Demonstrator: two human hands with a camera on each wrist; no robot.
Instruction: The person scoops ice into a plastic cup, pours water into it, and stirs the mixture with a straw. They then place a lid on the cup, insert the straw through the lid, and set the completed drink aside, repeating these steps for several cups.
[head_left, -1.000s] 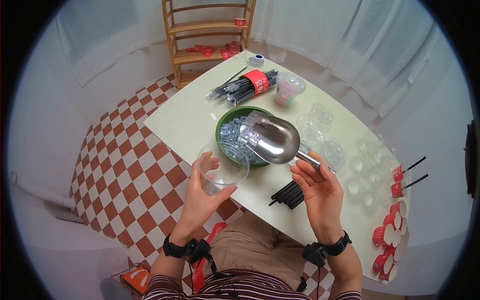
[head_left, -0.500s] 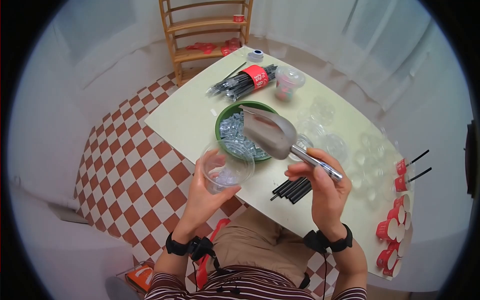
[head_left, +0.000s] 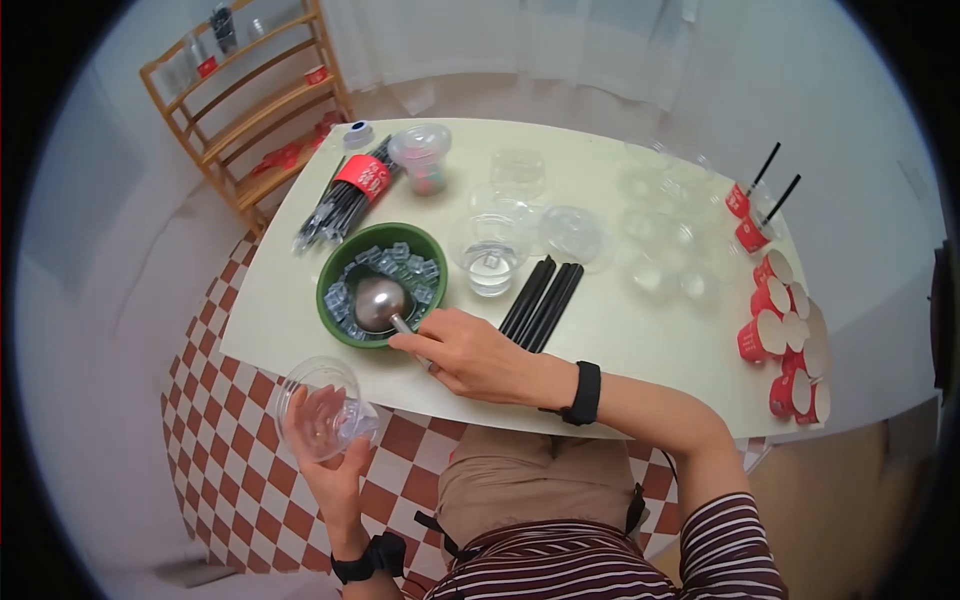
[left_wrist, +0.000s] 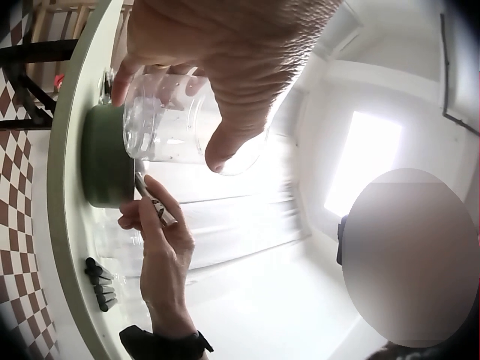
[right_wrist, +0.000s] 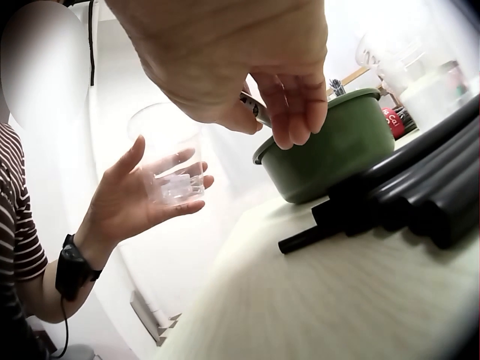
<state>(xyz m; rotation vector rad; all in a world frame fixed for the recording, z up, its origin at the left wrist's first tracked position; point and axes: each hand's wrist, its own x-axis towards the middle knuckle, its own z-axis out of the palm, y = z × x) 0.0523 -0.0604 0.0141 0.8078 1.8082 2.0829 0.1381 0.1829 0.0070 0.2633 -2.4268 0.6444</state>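
Observation:
My left hand (head_left: 335, 480) holds a clear plastic cup (head_left: 318, 400) with ice cubes at its bottom, off the table's front edge. The right wrist view shows the same cup (right_wrist: 174, 169) upright in the curled fingers. My right hand (head_left: 470, 352) grips the handle of a metal scoop (head_left: 380, 304), whose bowl is down among the ice cubes (head_left: 398, 258) in a green basin (head_left: 432, 330). The left wrist view shows the right hand (left_wrist: 166, 255) pinching the handle beside the basin (left_wrist: 107, 161). Part of the handle is hidden by the right hand.
Black straws (head_left: 540, 305) lie right of the basin, near a clear cup (head_left: 490, 268) and lids (head_left: 572, 235). Behind the basin are a bundle of wrapped straws (head_left: 350, 200) and a lidded cup (head_left: 425, 160). Red paper cups (head_left: 762, 335) line the table's right edge.
My right hand has swung left and lowered the scoop from above the basin into the ice. The left hand, with the cup, is lower and further left. The head view has turned right.

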